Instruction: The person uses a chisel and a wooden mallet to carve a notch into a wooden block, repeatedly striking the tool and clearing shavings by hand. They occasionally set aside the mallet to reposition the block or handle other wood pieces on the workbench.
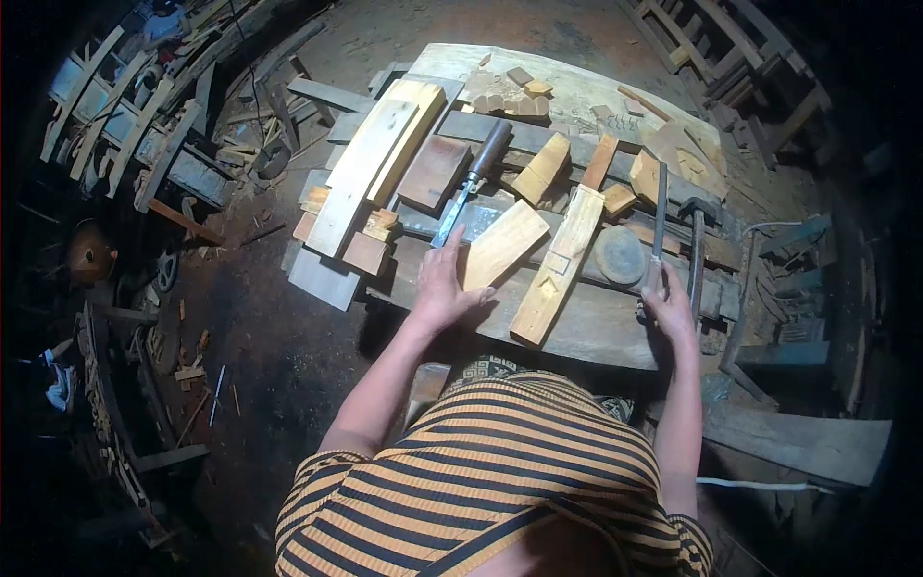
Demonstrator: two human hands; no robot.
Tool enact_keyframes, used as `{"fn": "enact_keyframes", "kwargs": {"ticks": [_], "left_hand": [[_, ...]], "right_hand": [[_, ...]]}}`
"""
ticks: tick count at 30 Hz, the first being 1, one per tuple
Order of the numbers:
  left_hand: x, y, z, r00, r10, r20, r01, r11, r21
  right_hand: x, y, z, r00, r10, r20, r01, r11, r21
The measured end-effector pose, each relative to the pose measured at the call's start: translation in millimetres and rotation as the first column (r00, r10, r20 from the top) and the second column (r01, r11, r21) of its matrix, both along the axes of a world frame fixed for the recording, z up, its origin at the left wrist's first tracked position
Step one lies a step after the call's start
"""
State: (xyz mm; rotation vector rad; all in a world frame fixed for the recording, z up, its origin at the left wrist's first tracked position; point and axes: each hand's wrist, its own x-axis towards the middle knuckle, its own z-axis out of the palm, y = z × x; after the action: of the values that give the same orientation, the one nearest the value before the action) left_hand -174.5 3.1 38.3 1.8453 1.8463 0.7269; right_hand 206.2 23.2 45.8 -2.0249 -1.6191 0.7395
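My left hand (pixel 444 290) lies spread at the near left of a pale wooden block (pixel 507 242). Its thumb is at the block's near end, and the index finger stretches toward the blade tip of a chisel (pixel 471 186) with a dark round handle. My right hand (pixel 670 303) is closed round the near end of a long, narrow, dark metal bar (pixel 661 216), which points away from me. Between the hands lies a longer wooden piece (pixel 562 264) with pencil marks and a small notch. A round grey stone or disc (pixel 620 255) sits left of the bar.
A hammer (pixel 698 216) lies at the right of the slatted workbench (pixel 615 322). Pale planks (pixel 370 159) and a brown block (pixel 435 171) are at the left. Wood offcuts (pixel 512 104) lie on a broad board behind. Timber racks (pixel 125 125) and scraps surround the bench.
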Motion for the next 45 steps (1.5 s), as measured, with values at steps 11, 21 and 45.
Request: {"fn": "enact_keyframes", "kwargs": {"ticks": [11,21,45], "left_hand": [[-14,-19,-17,0.994,-0.042,0.101,0.026,0.987,0.157],[-65,26,51,0.947,0.308,-0.086,-0.244,0.869,0.43],[-61,120,26,0.813,0.152,-0.562,-0.051,0.98,0.191]], "right_hand": [[-123,-15,51,0.712,0.656,0.251,-0.7,0.694,0.171],[-167,5,32,0.487,0.81,0.326,-0.822,0.551,-0.142],[-267,189,28,0.861,0.44,-0.256,-0.481,0.867,-0.127]]}}
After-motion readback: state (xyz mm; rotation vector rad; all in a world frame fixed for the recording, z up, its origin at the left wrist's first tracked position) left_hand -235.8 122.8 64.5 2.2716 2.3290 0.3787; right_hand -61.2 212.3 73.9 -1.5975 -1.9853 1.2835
